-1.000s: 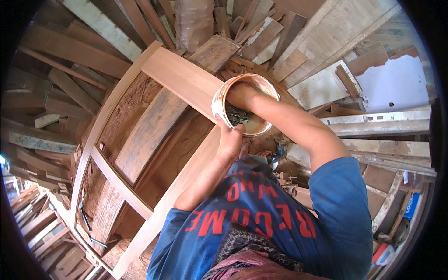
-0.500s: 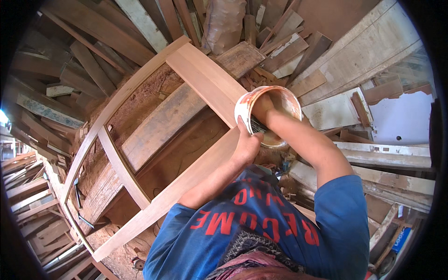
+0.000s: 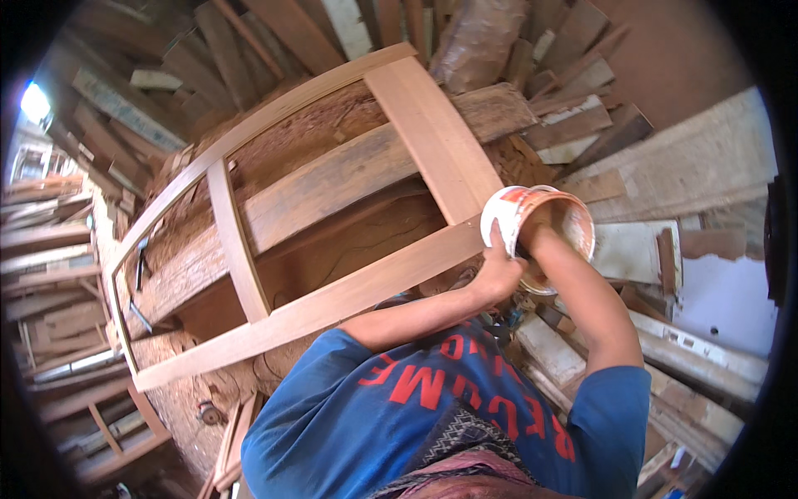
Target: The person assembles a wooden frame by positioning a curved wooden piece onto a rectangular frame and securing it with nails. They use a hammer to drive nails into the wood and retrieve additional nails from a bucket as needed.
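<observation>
A white plastic bucket (image 3: pixel 505 214), stained red-brown inside, is held tilted at the near right corner of a pale wooden frame (image 3: pixel 332 303). My left hand (image 3: pixel 499 268) grips the bucket's near rim and side. My right hand (image 3: pixel 539 239) reaches down into the bucket, where its fingers are hidden, so what it holds cannot be seen. The frame lies flat across rough dark planks (image 3: pixel 332 179). It has long rails, one wide cross board (image 3: pixel 432 141) and one narrow cross bar (image 3: pixel 235 241).
Stacked offcuts and boards (image 3: pixel 573 125) crowd the far side and the right. A white sheet (image 3: pixel 723 299) lies at the right. Sawdust covers the ground (image 3: pixel 179 399) below the frame. More wooden frames (image 3: pixel 108 432) and shelves stand at the lower left.
The view has swung, so the frame and bucket sit further right and lower. Both hands keep the same places on and in the bucket.
</observation>
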A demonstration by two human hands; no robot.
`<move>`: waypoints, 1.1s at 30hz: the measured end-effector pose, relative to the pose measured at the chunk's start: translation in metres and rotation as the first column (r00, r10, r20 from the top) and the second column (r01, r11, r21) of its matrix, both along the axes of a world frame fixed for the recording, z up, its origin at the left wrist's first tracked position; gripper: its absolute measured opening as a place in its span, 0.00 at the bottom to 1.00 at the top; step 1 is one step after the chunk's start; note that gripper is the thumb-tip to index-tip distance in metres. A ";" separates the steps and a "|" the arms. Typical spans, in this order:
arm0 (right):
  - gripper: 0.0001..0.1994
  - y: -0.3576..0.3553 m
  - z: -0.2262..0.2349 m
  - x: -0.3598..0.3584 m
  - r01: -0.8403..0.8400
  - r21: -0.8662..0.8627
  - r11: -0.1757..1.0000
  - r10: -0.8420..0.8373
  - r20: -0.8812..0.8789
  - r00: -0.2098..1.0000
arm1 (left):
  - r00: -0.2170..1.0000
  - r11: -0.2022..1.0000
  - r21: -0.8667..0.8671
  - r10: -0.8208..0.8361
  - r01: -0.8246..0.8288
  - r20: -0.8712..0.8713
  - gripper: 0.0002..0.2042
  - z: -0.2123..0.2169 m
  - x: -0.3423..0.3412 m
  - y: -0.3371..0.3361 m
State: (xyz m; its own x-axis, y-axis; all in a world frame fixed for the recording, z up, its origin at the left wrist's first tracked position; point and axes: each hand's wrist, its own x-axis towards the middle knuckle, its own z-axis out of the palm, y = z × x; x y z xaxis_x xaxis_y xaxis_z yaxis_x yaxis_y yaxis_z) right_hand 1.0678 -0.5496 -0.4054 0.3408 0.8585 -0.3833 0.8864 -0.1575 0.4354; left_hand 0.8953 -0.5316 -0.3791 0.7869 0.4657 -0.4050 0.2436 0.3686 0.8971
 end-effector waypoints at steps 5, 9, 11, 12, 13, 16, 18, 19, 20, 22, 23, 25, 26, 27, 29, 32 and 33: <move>0.24 -0.008 -0.001 0.008 -0.045 -0.037 0.998 0.046 0.033 0.998 | 0.998 0.998 0.042 -0.042 0.043 -0.040 0.52 0.015 -0.002 -0.001; 0.26 -0.012 -0.001 0.009 0.034 0.035 0.999 -0.033 -0.045 0.998 | 0.992 0.995 0.089 -0.041 0.052 -0.116 0.52 0.006 -0.003 -0.004; 0.24 -0.015 -0.035 0.036 0.139 0.083 0.987 -0.126 -0.144 0.981 | 0.999 0.999 0.033 0.026 -0.027 0.027 0.52 -0.003 0.000 -0.008; 0.22 -0.016 -0.053 0.047 0.105 0.097 0.990 -0.093 -0.128 0.987 | 1.000 0.999 -0.032 0.016 -0.017 -0.022 0.52 -0.005 0.000 -0.007; 0.20 -0.008 -0.059 0.044 0.066 0.111 0.992 -0.053 -0.112 0.992 | 0.999 0.998 -0.035 0.047 -0.047 -0.010 0.52 -0.013 0.000 -0.006; 0.15 0.012 -0.012 0.023 0.189 0.219 0.957 -0.132 -0.252 0.959 | 0.991 0.984 -0.153 0.100 -0.085 0.092 0.50 0.004 -0.008 0.008; 0.11 0.009 0.011 0.018 0.181 0.377 0.908 -0.060 -0.312 0.948 | 0.988 0.965 -0.246 0.122 -0.095 0.099 0.49 0.001 -0.013 0.016; 0.09 0.013 0.058 0.000 0.205 0.302 0.931 -0.094 -0.345 0.934 | 0.980 0.953 -0.278 0.157 -0.118 0.119 0.48 -0.004 -0.016 0.022; 0.08 0.009 0.079 -0.005 0.261 0.346 0.901 -0.110 -0.401 0.909 | 0.973 0.941 -0.317 0.175 -0.121 0.147 0.47 -0.005 -0.017 0.023; 0.07 -0.003 0.115 -0.015 0.346 0.413 0.842 -0.095 -0.520 0.849 | 0.972 0.941 -0.314 0.181 -0.127 0.149 0.39 -0.005 -0.020 0.025; 0.07 -0.009 0.135 -0.023 0.376 0.440 0.816 -0.066 -0.576 0.815 | 0.975 0.925 -0.354 0.190 -0.139 0.115 0.37 0.011 -0.022 0.028; 0.07 -0.017 0.145 -0.028 0.594 0.356 0.722 -0.089 -0.803 0.589 | 0.978 0.914 -0.369 0.203 -0.169 0.056 0.35 0.039 -0.025 0.031; 0.07 -0.018 0.145 -0.028 0.736 0.210 0.643 -0.111 -0.926 0.361 | 0.977 0.922 -0.340 0.212 -0.188 0.034 0.35 0.049 -0.025 0.034; 0.07 -0.018 0.145 -0.028 0.830 0.034 0.557 -0.103 -0.989 0.109 | 0.976 0.926 -0.324 0.215 -0.194 0.028 0.35 0.049 -0.026 0.035; 0.06 -0.016 0.140 -0.024 0.872 -0.101 0.479 -0.096 -0.993 -0.063 | 0.975 0.934 -0.291 0.220 -0.205 0.019 0.34 0.050 -0.027 0.037; 0.06 -0.014 0.119 -0.019 0.899 -0.281 0.335 -0.064 -0.959 -0.276 | 0.973 0.927 -0.320 0.224 -0.197 0.052 0.32 0.046 -0.025 0.035; 0.06 -0.010 0.104 -0.018 0.893 -0.146 0.426 -0.155 -0.984 -0.087 | 0.971 0.934 -0.305 0.222 -0.186 0.089 0.31 0.039 -0.025 0.035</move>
State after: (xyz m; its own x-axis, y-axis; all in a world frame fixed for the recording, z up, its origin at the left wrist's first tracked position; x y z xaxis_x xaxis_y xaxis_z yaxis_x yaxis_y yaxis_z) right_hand 1.0497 -0.5599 -0.3016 0.5678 0.6542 -0.4996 -0.0252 -0.5928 -0.8050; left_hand 0.8702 -0.4971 -0.3404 0.7386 0.4962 -0.4564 0.0333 0.6493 0.7598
